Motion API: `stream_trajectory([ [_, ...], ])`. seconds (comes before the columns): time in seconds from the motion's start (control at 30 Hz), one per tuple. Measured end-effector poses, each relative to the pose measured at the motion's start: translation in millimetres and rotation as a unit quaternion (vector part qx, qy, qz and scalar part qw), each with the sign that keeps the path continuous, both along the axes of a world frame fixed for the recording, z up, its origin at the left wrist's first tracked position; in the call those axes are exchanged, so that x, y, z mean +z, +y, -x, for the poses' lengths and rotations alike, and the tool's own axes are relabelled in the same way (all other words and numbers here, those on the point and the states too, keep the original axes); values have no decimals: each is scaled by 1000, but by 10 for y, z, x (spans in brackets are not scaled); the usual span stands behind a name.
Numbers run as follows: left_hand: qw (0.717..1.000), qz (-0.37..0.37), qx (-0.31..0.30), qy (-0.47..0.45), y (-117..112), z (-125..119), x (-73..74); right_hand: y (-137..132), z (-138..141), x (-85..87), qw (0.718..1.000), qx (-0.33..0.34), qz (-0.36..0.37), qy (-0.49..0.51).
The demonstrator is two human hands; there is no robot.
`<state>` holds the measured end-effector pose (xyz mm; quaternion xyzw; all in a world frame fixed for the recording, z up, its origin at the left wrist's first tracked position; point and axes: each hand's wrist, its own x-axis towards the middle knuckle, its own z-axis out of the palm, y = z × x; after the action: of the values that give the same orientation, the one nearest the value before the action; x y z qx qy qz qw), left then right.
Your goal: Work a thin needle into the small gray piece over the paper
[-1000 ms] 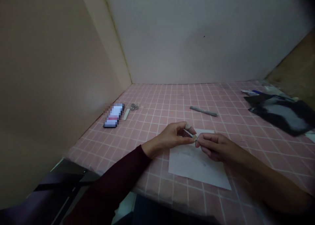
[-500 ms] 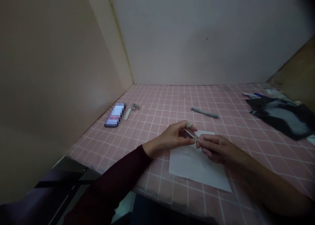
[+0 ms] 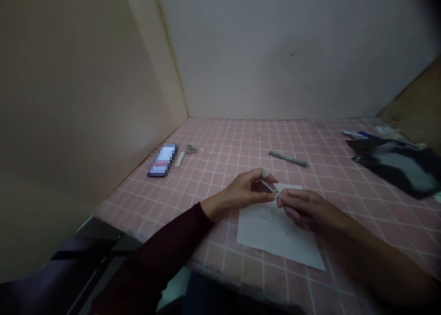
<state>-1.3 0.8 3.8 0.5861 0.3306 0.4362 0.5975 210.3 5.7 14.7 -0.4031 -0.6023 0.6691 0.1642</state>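
Observation:
My left hand (image 3: pixel 248 190) is closed around a slim white stick with a tan end (image 3: pixel 274 191), which looks like a pencil and points toward my right hand. A pale wrap or band circles one finger of that hand. Thumb and fingertips of my right hand (image 3: pixel 299 207) pinch together right beside the tan end; what lies between them, if anything, is too small to make out. Both hands hover over a white sheet of paper (image 3: pixel 275 239), which carries faint grey smudges and lies partly under the hands.
A grey stick-like piece (image 3: pixel 288 158) lies beyond the paper. To the left are a phone (image 3: pixel 162 161), a small white strip (image 3: pixel 180 159) and a metal scissors-like item (image 3: pixel 190 149). A black plastic bag (image 3: pixel 375 161) lies at right on the pink checked tablecloth (image 3: pixel 220 168).
My right fingertips have drawn slightly away from the tan end, leaving a small gap. My left hand keeps nearly the same pose; the whole view has shifted a little.

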Motion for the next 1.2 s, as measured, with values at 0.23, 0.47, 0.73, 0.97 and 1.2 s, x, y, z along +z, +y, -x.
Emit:
stream_trajectory([
  [0.23, 997, 37, 66, 10, -21, -5, 7, -67, 53, -41, 929, -3, -357, -95],
  [0.47, 1000, 8, 20, -17, 15, -1, 16, -25, 15, 16, 1000, -10, -26, -13],
  [0.73, 998, 25, 45, 36, -18, 2, -25, -78, 70, -88, 929, 4, -360, -91],
  [0.97, 1000, 6, -3, -13, -14, -7, 28, -26, 31, -19, 997, -15, -68, -17],
  [1.2, 999, 11, 31, 32, -24, 1, 0, -70, 66, -62, 953, 10, -294, -77],
])
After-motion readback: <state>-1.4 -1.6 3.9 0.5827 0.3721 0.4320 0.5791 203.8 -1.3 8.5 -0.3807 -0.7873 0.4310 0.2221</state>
